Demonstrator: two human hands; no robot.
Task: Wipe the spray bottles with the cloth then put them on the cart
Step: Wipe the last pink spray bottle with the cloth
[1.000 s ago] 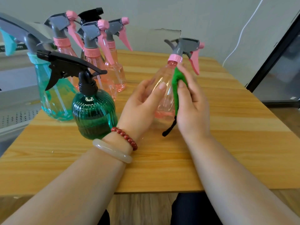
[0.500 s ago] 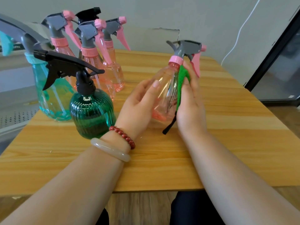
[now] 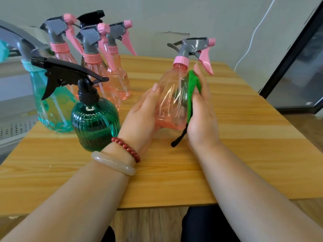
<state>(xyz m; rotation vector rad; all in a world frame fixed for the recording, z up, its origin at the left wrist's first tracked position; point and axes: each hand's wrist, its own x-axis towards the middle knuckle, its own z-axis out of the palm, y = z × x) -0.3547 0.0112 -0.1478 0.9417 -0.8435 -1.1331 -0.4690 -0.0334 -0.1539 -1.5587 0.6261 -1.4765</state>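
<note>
The pink spray bottle is tilted just over the table, near its middle, between both hands. The left hand cups its body from the left with curled fingers. The right hand presses the green cloth on its right side, fingers lightly bent around the cloth. The bottle looks empty, so probably light, thin-walled and slippery. I think the waist of the body is the best hold, without much squeezing.
</note>
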